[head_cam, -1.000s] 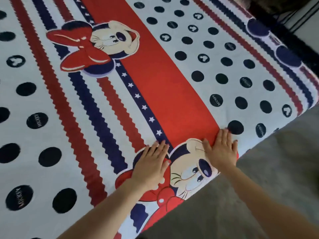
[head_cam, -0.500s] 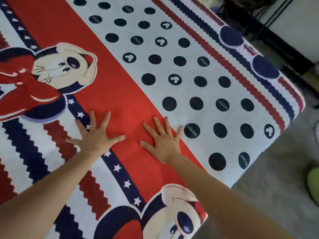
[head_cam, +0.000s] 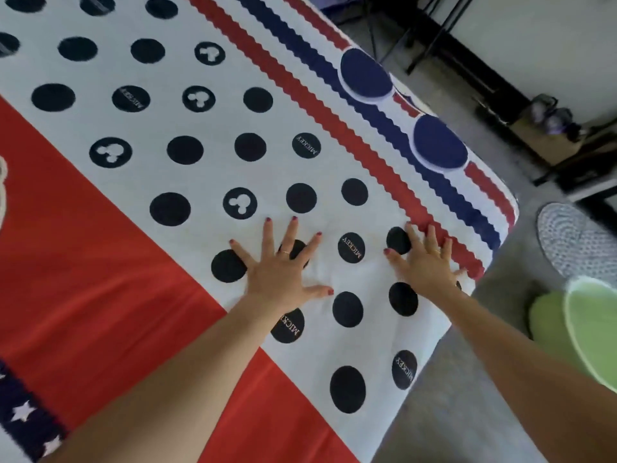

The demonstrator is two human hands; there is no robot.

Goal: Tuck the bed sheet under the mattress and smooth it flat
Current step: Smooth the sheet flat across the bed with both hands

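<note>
The bed sheet (head_cam: 207,175) lies taut over the mattress: white with black dots, a broad red band at the left, red and navy zigzag stripes near the far corner. My left hand (head_cam: 282,270) presses flat on the white dotted area, fingers spread wide. My right hand (head_cam: 425,264) lies flat a little to the right, fingertips reaching the red zigzag stripe, close to the mattress corner (head_cam: 507,215). Neither hand holds any cloth. The sheet looks smooth around both hands, with faint creases between them.
Grey floor (head_cam: 467,412) runs along the bed's right side. A round woven mat (head_cam: 574,238) and a green object (head_cam: 581,325) lie on it. Black furniture legs (head_cam: 460,45) and a box (head_cam: 547,138) stand by the wall beyond the corner.
Both hands have slid across the sheet from the cartoon print and red band to the dotted white area near the corner. The view has swung right with them.
</note>
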